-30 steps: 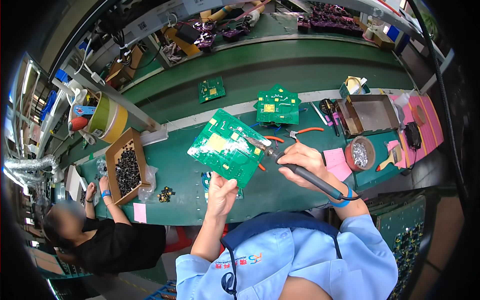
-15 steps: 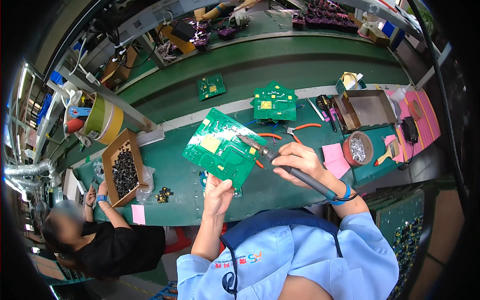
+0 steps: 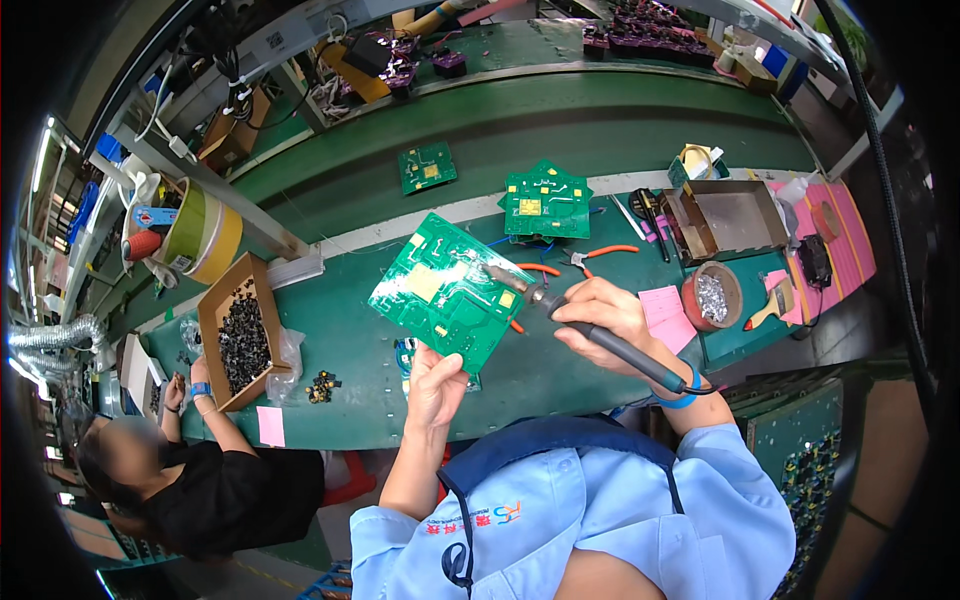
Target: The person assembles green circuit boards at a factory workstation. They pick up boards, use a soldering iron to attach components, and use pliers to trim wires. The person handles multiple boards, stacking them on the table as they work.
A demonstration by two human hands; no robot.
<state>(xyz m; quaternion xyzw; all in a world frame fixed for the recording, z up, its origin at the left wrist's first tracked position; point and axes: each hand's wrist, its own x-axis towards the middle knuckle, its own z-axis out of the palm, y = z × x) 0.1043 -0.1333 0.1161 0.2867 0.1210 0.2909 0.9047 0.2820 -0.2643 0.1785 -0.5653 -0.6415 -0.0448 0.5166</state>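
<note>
My left hand (image 3: 438,388) is closed on the lower corner of a green circuit board (image 3: 455,318), which is tilted up above the bench. Yellow patches and bright solder traces cover the face toward me. In my right hand (image 3: 606,318) is a soldering iron (image 3: 630,352) with a dark handle, gripped like a pen. Its metal tip lies over the upper right part of the board; whether it touches cannot be made out. Beyond the board, a stack of green circuit boards (image 3: 546,205) rests on the bench. Orange-handled pliers (image 3: 600,254) lie right of the stack.
A carton of small black parts (image 3: 208,325) stands left, near a co-worker (image 3: 215,490). Small loose parts (image 3: 322,387) lie closer to me. Another circuit board (image 3: 427,167) sits on the far green strip. To the right are a shallow box (image 3: 738,222), a round tub (image 3: 692,300) and a brush (image 3: 772,306).
The iron's tip has moved slightly right and down across the board. The single board on the far strip has shifted a little right. A gloved hand at the far bench has left view.
</note>
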